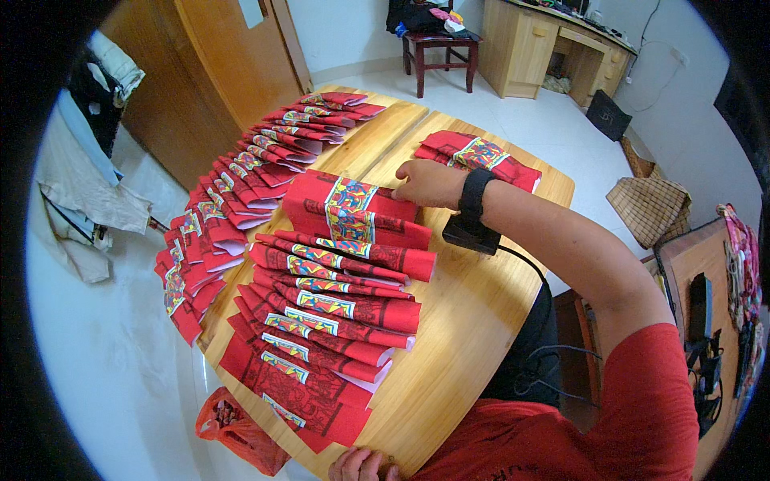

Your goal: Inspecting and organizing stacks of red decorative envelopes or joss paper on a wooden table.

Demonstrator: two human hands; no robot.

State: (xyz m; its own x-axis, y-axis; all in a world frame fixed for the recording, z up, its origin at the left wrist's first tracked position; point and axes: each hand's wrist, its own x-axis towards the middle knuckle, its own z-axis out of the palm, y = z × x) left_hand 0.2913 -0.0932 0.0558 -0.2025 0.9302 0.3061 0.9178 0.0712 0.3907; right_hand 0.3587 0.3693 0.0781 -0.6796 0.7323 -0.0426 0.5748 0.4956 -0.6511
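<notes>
My right hand [434, 183] reaches across the wooden table, its fingertips at the end of a folded red printed paper bundle [313, 201] with a colourful patterned band. Thumb and forefinger are apart; the underside of the hand is hidden. Just beyond it lies another banded red paper bundle [481, 153], partly covered by the wrist. Towards me, a fanned row of folded red papers [355, 309] overlaps down the table. My left hand [364, 466] rests with curled fingers at the near table edge, partly cut off by the frame.
A second long row of folded red papers [240, 174] curves along the table's left edge. A red plastic bag [240, 433] sits below the table [457, 324]. A black device with a cable [469, 234] hangs at my right wrist. Behind stand a chair [442, 45] and a desk [523, 48].
</notes>
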